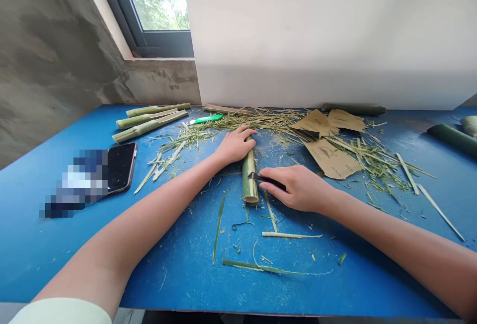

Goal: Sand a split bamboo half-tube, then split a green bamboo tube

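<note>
In front of me a green bamboo piece [250, 185] lies on the blue table, its open cut end towards me and a pale shaved strip along its top. My left hand [237, 145] is closed over its far part, fingers across the top, hiding that part. My right hand [298, 186] grips a dark-handled knife [272, 181], whose tip touches the shaved strip near the middle. Thin bamboo strips, one a pale splinter [290, 235] and one a green sliver [257, 266], lie close by on the near side.
Several carved bamboo pieces [151, 127] and a phone [122, 167] lie at left. A green utility knife [206, 119] rests by a heap of shavings [276, 119] along the back. Brown paper pieces [333, 159] and dark bamboo tubes [452, 137] are at right. A white panel [328, 36] stands behind.
</note>
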Action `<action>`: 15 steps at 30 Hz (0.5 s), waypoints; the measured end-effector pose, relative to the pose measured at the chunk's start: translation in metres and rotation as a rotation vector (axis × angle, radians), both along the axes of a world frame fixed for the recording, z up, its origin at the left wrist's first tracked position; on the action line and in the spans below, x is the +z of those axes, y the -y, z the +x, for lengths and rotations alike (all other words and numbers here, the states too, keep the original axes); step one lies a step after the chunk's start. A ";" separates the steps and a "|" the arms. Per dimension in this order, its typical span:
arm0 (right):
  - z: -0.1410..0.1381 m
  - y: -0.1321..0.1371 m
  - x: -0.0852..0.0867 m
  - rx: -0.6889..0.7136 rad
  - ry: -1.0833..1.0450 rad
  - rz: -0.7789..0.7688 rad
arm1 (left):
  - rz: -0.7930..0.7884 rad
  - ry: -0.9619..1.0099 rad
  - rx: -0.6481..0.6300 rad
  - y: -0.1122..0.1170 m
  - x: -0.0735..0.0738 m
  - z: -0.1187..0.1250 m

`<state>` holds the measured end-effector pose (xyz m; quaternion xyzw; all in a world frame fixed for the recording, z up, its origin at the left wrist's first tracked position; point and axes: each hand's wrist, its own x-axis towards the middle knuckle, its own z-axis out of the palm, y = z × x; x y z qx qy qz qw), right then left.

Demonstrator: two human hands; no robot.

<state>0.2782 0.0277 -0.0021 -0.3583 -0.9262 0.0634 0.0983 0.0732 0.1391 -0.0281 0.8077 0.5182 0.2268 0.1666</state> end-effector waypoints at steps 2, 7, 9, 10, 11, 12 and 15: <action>0.002 0.001 0.001 0.060 -0.006 -0.037 | -0.007 -0.004 -0.002 0.000 0.001 0.000; 0.003 0.009 0.003 0.193 0.012 -0.070 | -0.020 -0.008 -0.007 0.002 0.003 -0.001; 0.003 0.013 0.004 0.270 0.031 -0.053 | -0.027 -0.003 -0.011 0.002 0.003 -0.002; 0.004 0.014 0.004 0.305 0.035 -0.050 | -0.027 0.001 -0.015 0.002 0.002 -0.002; 0.005 0.014 0.005 0.328 0.027 -0.053 | -0.026 0.006 -0.019 0.002 0.002 -0.003; 0.007 0.014 0.005 0.330 0.002 -0.057 | -0.024 0.011 -0.023 0.002 0.002 -0.004; 0.013 0.006 0.007 0.184 -0.111 -0.001 | -0.007 0.024 -0.029 0.002 0.001 -0.006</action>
